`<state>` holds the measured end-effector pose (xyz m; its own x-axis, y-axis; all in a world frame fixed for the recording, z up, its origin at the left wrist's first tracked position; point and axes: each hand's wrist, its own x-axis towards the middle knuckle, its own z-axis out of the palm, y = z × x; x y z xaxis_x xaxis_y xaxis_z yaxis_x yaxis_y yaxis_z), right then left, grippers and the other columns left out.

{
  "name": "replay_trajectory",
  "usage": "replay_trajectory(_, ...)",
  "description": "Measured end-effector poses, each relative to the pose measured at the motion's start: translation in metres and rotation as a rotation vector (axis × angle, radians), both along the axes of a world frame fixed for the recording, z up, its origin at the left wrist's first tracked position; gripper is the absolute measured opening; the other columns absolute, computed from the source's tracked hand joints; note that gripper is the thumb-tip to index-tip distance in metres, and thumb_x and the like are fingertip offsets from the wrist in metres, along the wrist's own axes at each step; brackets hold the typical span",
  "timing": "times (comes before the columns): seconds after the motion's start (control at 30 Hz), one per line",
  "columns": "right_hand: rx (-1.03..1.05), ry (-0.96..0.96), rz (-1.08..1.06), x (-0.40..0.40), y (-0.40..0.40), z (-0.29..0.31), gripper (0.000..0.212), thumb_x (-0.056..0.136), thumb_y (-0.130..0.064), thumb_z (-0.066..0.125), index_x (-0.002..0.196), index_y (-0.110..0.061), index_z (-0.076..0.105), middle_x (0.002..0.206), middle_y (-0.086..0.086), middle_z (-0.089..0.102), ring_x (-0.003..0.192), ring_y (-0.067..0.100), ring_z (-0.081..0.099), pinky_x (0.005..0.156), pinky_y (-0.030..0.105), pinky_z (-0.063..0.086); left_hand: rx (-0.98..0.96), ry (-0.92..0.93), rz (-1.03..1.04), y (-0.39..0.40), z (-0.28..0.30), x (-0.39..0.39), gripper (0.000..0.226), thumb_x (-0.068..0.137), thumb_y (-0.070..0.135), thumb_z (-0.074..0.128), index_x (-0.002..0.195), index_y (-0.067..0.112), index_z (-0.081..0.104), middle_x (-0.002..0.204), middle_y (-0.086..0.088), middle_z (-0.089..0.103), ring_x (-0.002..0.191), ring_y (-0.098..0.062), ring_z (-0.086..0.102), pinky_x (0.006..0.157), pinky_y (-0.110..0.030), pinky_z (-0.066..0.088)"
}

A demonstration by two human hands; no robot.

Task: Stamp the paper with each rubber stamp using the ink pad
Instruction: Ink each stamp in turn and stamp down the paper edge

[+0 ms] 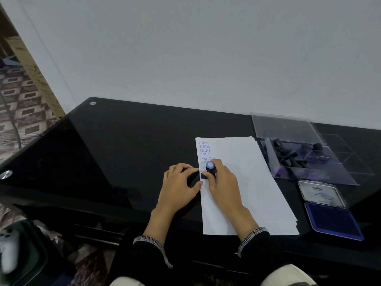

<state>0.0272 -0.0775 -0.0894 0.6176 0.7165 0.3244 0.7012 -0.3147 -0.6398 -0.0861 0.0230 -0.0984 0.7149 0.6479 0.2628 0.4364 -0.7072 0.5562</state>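
The right hand (223,182) is curled round the black handle of a rubber stamp (209,169), whose blue-capped top faces up and whose base is set down on the paper (247,182) near its left edge, under a column of blue SAMPLE prints (204,153). The left hand (179,182) lies with relaxed fingers on the black bench (103,151), its fingertips and thumb touching the paper's left edge just beside the stamp.

For a clean print, the stamp is best pressed straight down with even weight, kept from rocking or sliding, and lifted vertically while the sheet is held flat by the left hand. The new mark is best kept clear of the print above, since some of those look faint or overlapped.

To the right of the paper, well apart from both hands, the open ink pad (334,221) lies near the bench's front edge. Beyond it stands a clear plastic box (309,162) in which the other stamps (288,155) are kept.
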Motion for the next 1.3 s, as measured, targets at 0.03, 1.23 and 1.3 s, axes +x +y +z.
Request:
replay_trajectory(0.03, 0.003, -0.003, -0.002, 0.0, 0.0, 0.0, 0.031, 0.093, -0.023, 0.059, 0.121, -0.013, 0.05, 0.109, 0.006, 0.064, 0.083, 0.012, 0.054, 0.072, 0.013, 0.038, -0.001, 0.001, 0.0, 0.0, 0.0, 0.0, 0.041, 0.087, 0.046, 0.061, 0.126, 0.034, 0.057, 0.122, 0.019, 0.046, 0.119, 0.0, 0.032, 0.1, -0.021, 0.019)
replay_trajectory(1.23, 0.447, 0.573, -0.495, 0.023, -0.05, 0.025, 0.019, 0.088, -0.025, 0.066, 0.094, -0.009, 0.059, 0.082, 0.002, 0.065, 0.074, 0.009, 0.059, 0.063, 0.013, 0.039, -0.026, 0.011, 0.0, -0.002, 0.006, 0.0, 0.036, 0.087, 0.042, 0.06, 0.122, 0.035, 0.058, 0.122, 0.018, 0.047, 0.125, -0.004, 0.031, 0.108, -0.028, 0.018)
replay_trajectory(1.3, 0.446, 0.567, -0.485, 0.019, -0.054, 0.02, 0.018, 0.088, -0.024, 0.066, 0.093, -0.009, 0.058, 0.082, 0.0, 0.064, 0.076, 0.008, 0.059, 0.063, 0.013, 0.039, -0.033, 0.016, -0.001, -0.003, 0.006, 0.0, 0.036, 0.087, 0.042, 0.06, 0.122, 0.036, 0.058, 0.122, 0.018, 0.047, 0.126, -0.004, 0.03, 0.109, -0.029, 0.019)
